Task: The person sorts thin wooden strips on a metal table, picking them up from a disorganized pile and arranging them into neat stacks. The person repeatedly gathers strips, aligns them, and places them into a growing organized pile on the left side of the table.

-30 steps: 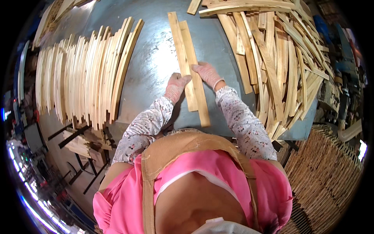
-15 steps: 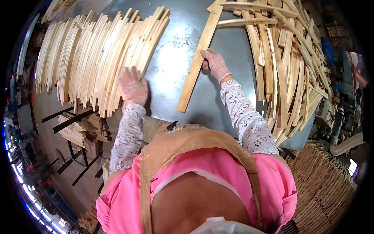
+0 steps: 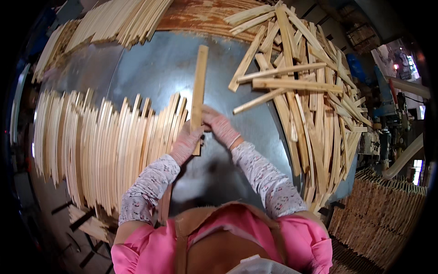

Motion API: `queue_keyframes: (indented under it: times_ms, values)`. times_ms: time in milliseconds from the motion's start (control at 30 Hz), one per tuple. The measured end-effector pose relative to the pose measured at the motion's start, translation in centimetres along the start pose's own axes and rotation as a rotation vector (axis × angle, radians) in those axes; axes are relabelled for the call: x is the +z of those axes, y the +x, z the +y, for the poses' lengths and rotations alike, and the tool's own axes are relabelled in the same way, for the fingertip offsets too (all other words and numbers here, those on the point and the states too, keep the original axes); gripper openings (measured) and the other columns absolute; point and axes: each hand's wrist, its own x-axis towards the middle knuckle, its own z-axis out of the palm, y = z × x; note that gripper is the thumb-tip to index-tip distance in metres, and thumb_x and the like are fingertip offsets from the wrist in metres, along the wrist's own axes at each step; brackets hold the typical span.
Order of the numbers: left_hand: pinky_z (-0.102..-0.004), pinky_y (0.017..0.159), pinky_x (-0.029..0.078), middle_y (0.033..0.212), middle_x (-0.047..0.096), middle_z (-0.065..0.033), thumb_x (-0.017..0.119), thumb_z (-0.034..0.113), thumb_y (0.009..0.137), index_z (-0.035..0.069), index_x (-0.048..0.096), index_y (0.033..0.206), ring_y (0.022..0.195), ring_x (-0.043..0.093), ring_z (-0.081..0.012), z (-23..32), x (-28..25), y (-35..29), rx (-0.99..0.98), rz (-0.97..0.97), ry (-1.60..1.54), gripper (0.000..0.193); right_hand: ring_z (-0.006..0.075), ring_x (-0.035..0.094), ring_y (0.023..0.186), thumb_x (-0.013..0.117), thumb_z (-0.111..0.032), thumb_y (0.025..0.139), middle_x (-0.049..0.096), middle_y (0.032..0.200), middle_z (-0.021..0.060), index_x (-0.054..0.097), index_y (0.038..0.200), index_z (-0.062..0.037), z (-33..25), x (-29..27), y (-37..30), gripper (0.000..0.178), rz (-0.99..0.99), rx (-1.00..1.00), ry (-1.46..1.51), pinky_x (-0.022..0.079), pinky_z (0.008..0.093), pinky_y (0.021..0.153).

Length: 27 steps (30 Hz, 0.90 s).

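Note:
A flat wooden strip stands lengthwise in front of me over the metal table, its far end pointing away. My left hand is closed round its lower part, thumb on the face. My right hand meets it from the right, fingers curled at the strip's edge and partly hidden behind it. Both hands wear thin pinkish gloves. Just left of my left hand lies a row of wooden strips, set side by side on edge. A loose heap of wooden strips lies to the right, pointing in many directions.
The grey metal table spreads between row and heap. Another row of strips lies at the far left, beside a worn reddish-brown board. Stacked wood stands at the lower right. Black metal bars jut out at the lower left.
The strip, held in my right hand alone before, is now between both hands, further left and more upright in view. My left hand has left the row's top. The view has tilted further out.

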Motion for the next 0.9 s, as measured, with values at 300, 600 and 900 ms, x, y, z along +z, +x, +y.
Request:
queue_keyframes:
  times_ms: [300, 600, 900]
  values:
    - [-0.0351, 0.071, 0.058, 0.091, 0.074, -0.0127, 0.071, 0.027, 0.102, -0.001, 0.062, 0.126, 0.081, 0.072, -0.0227, 11.2, -4.7, 24.8, 0.098, 0.029, 0.363, 0.038, 0.01, 0.06, 0.083, 0.064, -0.018, 0.109, 0.068, 0.103, 0.0028, 0.069, 0.129, -0.0013, 5.5, -7.0, 1.8, 0.026, 0.405, 0.062, 0.273, 0.051, 0.027, 0.074]
    - [-0.0386, 0.111, 0.052, 0.141, 0.069, -0.0224, 0.068, 0.048, 0.103, 0.001, 0.059, 0.147, 0.131, 0.066, -0.0327, 19.4, 4.2, 35.1, 0.455, -0.15, 0.801, 0.065, 0.0143, 0.063, 0.081, 0.058, -0.035, 0.112, 0.07, 0.102, 0.0055, 0.068, 0.131, -0.0022, 7.4, -22.4, -2.3, 0.039, 0.778, -0.137, 0.233, 0.052, 0.0282, 0.073]
    - [-0.0509, 0.111, 0.051, 0.145, 0.06, -0.024, 0.075, 0.044, 0.086, 0.009, 0.053, 0.153, 0.128, 0.061, -0.0485, 5.8, 21.1, 17.1, 0.538, -0.511, 0.976, 0.079, 0.0333, 0.07, 0.116, 0.055, -0.024, 0.108, 0.072, 0.128, 0.0195, 0.062, 0.14, 0.0003, 2.7, -19.3, -0.7, 0.041, 0.946, 0.074, -0.516, 0.056, 0.0431, 0.098]
